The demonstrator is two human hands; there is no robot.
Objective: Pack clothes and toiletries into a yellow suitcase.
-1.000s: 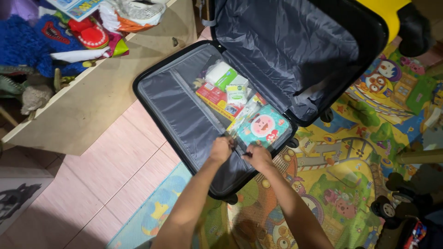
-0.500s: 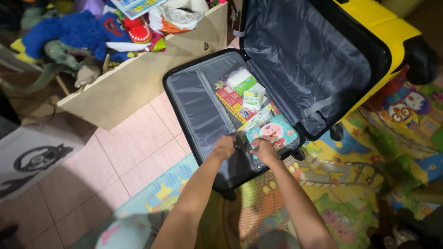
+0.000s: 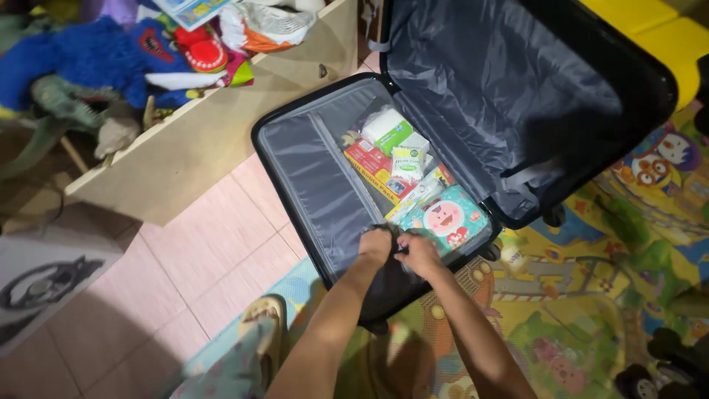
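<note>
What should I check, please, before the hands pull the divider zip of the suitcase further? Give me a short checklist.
1. Both hands at the zip: left hand and right hand meet at the near edge of the grey divider flap. Ok.
2. Zip puller gripped: hidden by the fingers. Cannot tell.
3. Packed items below the zip line: the teal packet lies right beside the hands. Cannot tell.
4. Lid stays open, clear of the hands. Ok.
5. Suitcase lies flat, partly on tiled floor, partly on play mat. Ok.
</note>
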